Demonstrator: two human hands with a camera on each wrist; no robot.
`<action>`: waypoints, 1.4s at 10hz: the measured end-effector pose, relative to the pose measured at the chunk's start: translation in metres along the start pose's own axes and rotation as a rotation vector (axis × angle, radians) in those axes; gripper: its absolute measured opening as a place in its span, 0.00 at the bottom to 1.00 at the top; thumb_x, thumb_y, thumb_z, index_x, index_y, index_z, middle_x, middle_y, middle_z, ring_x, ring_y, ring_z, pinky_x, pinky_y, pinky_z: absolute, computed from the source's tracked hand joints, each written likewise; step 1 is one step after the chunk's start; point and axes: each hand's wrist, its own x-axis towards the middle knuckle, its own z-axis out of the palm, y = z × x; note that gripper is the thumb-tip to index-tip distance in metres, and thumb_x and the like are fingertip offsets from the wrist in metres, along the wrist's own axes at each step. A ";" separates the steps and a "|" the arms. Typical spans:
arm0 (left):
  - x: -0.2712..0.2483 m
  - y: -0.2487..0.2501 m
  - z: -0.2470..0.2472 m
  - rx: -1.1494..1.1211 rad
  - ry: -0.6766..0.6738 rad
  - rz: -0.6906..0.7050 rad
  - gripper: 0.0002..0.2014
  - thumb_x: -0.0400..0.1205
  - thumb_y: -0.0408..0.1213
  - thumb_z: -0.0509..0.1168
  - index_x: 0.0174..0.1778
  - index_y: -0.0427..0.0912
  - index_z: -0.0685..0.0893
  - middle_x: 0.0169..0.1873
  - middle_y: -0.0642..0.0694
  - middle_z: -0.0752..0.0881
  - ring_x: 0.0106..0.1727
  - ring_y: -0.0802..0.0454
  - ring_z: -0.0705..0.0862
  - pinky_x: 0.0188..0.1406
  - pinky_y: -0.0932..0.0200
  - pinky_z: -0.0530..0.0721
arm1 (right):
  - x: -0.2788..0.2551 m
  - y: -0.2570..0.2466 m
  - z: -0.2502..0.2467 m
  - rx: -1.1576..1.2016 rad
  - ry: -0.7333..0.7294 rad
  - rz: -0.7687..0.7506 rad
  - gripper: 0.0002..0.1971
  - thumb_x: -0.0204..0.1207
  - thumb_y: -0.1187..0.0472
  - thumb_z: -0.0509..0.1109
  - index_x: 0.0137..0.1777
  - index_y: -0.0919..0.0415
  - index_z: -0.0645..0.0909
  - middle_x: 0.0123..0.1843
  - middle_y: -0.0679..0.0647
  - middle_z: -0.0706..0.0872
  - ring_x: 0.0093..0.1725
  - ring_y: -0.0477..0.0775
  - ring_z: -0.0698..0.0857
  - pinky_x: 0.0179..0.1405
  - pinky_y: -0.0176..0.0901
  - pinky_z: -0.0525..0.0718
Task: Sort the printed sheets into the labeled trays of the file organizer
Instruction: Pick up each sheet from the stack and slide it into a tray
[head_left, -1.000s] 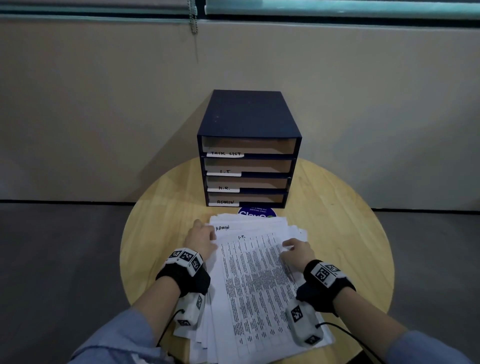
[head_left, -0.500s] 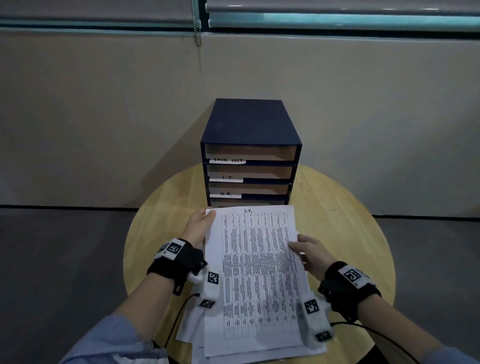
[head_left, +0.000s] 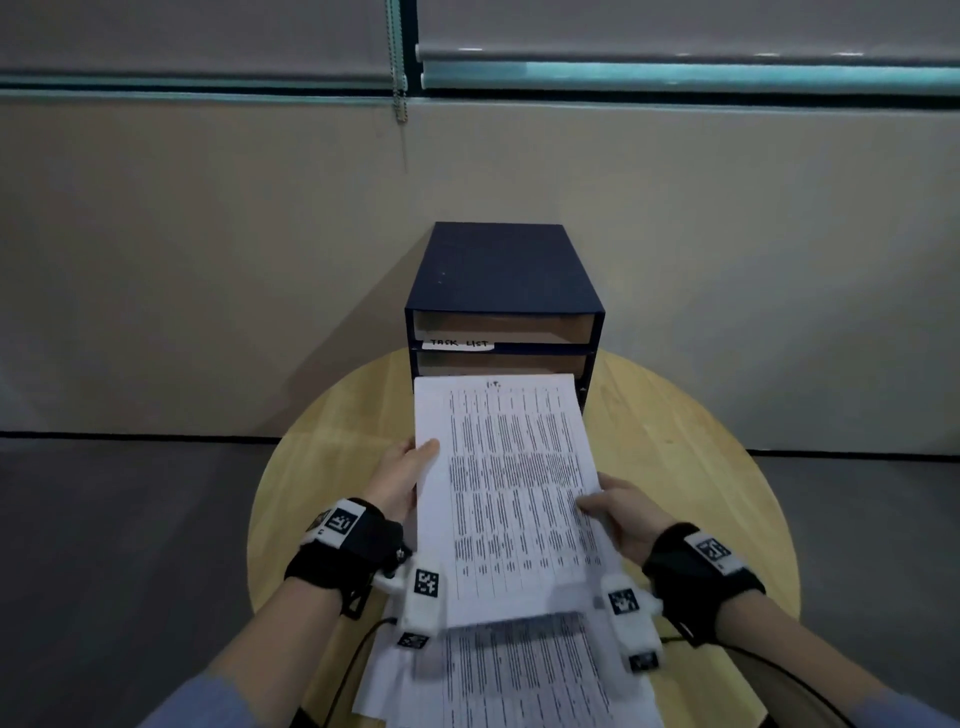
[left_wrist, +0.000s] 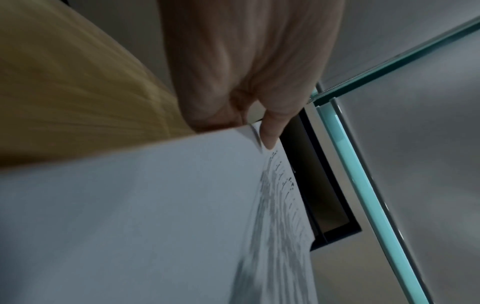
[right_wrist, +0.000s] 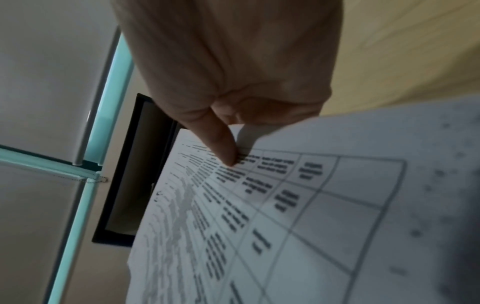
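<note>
A printed sheet (head_left: 511, 499) with a table, marked "I.T." at its top, is held up above the table in both hands. My left hand (head_left: 402, 478) pinches its left edge, thumb (left_wrist: 270, 131) on top. My right hand (head_left: 621, 512) pinches its right edge, thumb (right_wrist: 221, 142) on the print. The sheet's far edge reaches the dark blue file organizer (head_left: 498, 280), in front of its second tray and hiding the lower trays. The top tray's label (head_left: 458, 343) reads "TASK LIST". The remaining stack of sheets (head_left: 519, 680) lies on the table below the held sheet.
The organizer stands at the far side of a round wooden table (head_left: 691, 467). Behind it is a beige wall (head_left: 208, 260) with roller blinds and a bead chain (head_left: 399, 93). Grey floor (head_left: 104, 545) lies on both sides of the table. Cables run from the wrist cameras.
Both hands lifted the "I.T." sheet off the stack and carried it forward and up. Its far edge now covers the organizer's lower trays.
</note>
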 end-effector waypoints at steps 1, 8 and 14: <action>-0.008 0.001 0.003 0.041 -0.032 0.016 0.17 0.86 0.37 0.59 0.69 0.35 0.76 0.62 0.39 0.85 0.63 0.40 0.84 0.69 0.41 0.79 | 0.022 -0.026 0.002 -0.071 0.084 0.026 0.16 0.79 0.76 0.60 0.66 0.71 0.76 0.64 0.72 0.83 0.66 0.71 0.82 0.70 0.65 0.77; 0.086 0.064 0.029 -0.269 -0.029 0.085 0.23 0.86 0.26 0.56 0.78 0.33 0.64 0.72 0.36 0.75 0.71 0.41 0.77 0.68 0.49 0.78 | 0.091 -0.119 0.031 0.500 0.166 -0.152 0.07 0.81 0.80 0.57 0.52 0.79 0.77 0.43 0.64 0.80 0.54 0.60 0.84 0.75 0.51 0.74; 0.052 -0.061 -0.004 1.451 -0.058 0.147 0.30 0.71 0.45 0.75 0.67 0.45 0.73 0.76 0.42 0.65 0.73 0.42 0.67 0.72 0.48 0.72 | 0.048 0.046 0.032 -0.892 0.271 0.009 0.20 0.79 0.69 0.59 0.70 0.60 0.76 0.70 0.62 0.70 0.66 0.64 0.79 0.68 0.47 0.78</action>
